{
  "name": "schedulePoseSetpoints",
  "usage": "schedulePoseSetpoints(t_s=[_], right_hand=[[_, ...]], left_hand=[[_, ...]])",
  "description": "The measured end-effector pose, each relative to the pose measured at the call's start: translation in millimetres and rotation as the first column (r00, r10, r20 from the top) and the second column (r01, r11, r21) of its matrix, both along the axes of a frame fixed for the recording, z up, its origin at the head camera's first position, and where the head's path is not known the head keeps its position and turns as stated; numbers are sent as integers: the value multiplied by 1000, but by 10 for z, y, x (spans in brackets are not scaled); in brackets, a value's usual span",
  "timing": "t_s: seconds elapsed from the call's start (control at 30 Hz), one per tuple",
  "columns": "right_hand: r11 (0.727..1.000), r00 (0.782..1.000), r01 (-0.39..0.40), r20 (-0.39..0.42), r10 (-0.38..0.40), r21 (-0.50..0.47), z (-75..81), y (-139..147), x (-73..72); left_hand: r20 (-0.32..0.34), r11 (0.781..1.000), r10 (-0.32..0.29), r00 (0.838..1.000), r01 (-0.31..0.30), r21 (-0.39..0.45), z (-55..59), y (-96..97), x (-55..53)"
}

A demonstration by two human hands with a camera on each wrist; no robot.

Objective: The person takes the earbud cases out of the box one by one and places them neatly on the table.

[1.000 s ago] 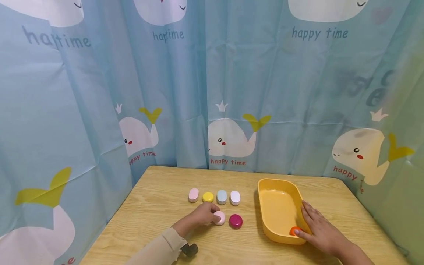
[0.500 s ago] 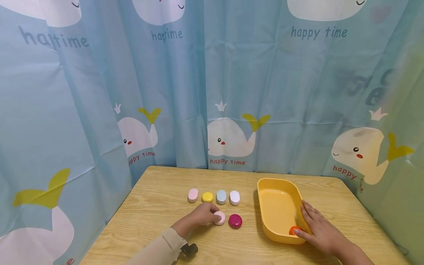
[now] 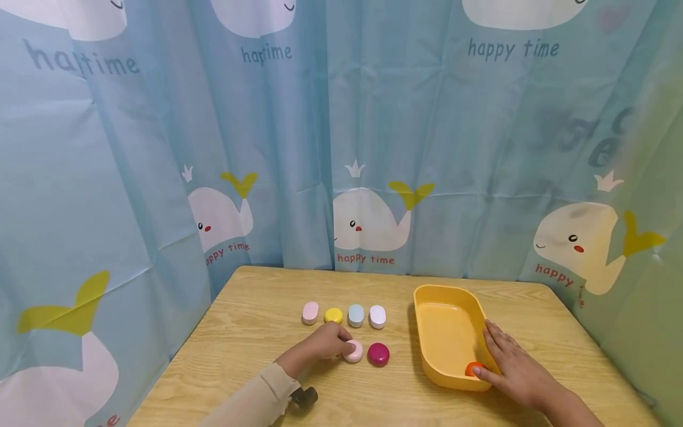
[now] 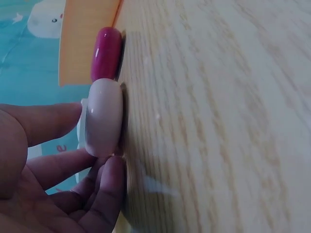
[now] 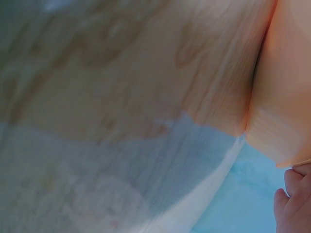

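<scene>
My left hand (image 3: pixel 325 342) is at a round, glossy pale pink piece (image 3: pixel 354 351) on the table, thumb on its upper face and curled fingers at its edge. In the left wrist view, the pale pink piece (image 4: pixel 104 116) stands between the thumb and the fingers. Just right of it lies a round magenta piece (image 3: pixel 379 354). My right hand (image 3: pixel 517 370) rests along the right rim of a yellow tray (image 3: pixel 420 332), fingers straight against the outer side and thumb over the rim. Below the thumb tip, a partly hidden orange piece (image 3: pixel 472 369) lies inside the tray.
Behind the left hand stand a pink oval piece (image 3: pixel 310 313), a round yellow piece (image 3: pixel 333 315), a light blue oval piece (image 3: pixel 356 315) and a white oval piece (image 3: pixel 377 316) in a row. A blue whale-print curtain (image 3: pixel 299 148) surrounds the wooden table (image 3: pixel 256 320).
The left hand has shifted very slightly on the pale pink piece, its thumb now a little further over the top. The right hand stays on the tray rim.
</scene>
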State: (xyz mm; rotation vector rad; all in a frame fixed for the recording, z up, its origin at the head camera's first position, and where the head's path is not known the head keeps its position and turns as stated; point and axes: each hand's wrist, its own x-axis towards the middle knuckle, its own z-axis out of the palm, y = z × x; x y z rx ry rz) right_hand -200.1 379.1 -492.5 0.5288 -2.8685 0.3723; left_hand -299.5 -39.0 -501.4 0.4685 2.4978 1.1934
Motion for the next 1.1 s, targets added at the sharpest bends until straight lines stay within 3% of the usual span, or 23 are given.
schedulePoseSetpoints(t_s=[0.13, 0.27, 0.43, 0.67, 0.9, 1.1], right_hand=[[1000, 1000, -6, -1, 6, 3, -1, 7, -1], [1000, 1000, 1, 12, -1, 3, -8, 6, -2], [1000, 1000, -20, -2, 20, 3, 10, -19, -5], [1000, 1000, -24, 1, 24, 5, 21, -42, -9], [1000, 1000, -22, 10, 22, 18, 17, -30, -4], [999, 1000, -14, -8, 15, 52, 40, -5, -2]], left_hand=[[-19, 1000, -7, 1000, 7, 16, 23, -8, -17], [-89, 1000, -14, 996, 15, 15, 67, -4, -80], [-135, 998, -14, 991, 21, 54, 197, 15, -155], [-46, 976, -32, 998, 41, 212, 353, 86, -239], [-29, 966, -74, 997, 78, 248, 366, 247, -255], [-41, 954, -60, 997, 70, 291, 414, 453, -225]])
